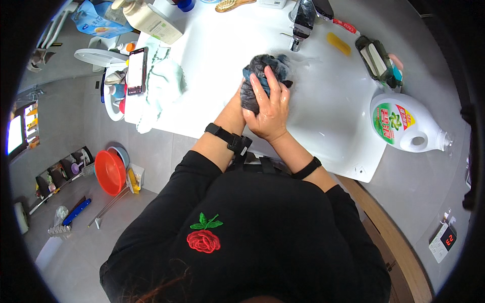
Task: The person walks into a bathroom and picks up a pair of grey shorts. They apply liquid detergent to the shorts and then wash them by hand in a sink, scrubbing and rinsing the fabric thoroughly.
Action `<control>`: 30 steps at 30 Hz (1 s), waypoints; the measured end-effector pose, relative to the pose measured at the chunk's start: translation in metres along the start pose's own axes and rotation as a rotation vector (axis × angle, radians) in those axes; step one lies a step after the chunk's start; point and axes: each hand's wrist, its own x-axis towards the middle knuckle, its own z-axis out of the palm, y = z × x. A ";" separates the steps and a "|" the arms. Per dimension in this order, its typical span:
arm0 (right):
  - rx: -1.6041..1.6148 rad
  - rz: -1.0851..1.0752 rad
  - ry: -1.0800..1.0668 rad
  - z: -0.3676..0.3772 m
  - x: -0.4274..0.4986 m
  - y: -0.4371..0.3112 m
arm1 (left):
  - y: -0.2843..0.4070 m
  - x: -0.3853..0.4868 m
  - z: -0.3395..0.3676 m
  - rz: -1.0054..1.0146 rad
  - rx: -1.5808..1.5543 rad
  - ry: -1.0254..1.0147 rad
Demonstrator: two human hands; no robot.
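Note:
A bunched, wet dark grey and blue cloth (261,74) is between my hands over the white washbasin (322,98). My right hand (271,110) lies on top of it, fingers spread over the folds and thumb along its near side. Most of my left hand (241,99) is hidden under the cloth, which it supports from the left and below. Both hands look wet. Just beyond the cloth stands the chrome faucet (303,24), with some suds and water on the basin between them.
A detergent bottle (403,123) lies at the basin's right rim, near a dark soap holder (377,62) and a yellow bar (338,44). To the left are a phone (136,71), a pale green towel (165,81) and a pump bottle (153,21). A wooden hairbrush (232,4) lies at the back.

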 end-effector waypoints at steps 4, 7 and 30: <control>0.034 0.062 0.047 0.003 0.017 0.004 | 0.004 -0.006 0.011 0.044 0.032 -0.056; 0.152 0.182 0.013 0.006 0.032 0.019 | 0.003 -0.010 0.027 0.140 0.120 -0.099; -0.500 -0.028 -1.116 0.034 -0.025 0.147 | 0.030 -0.004 -0.024 -0.128 1.972 0.856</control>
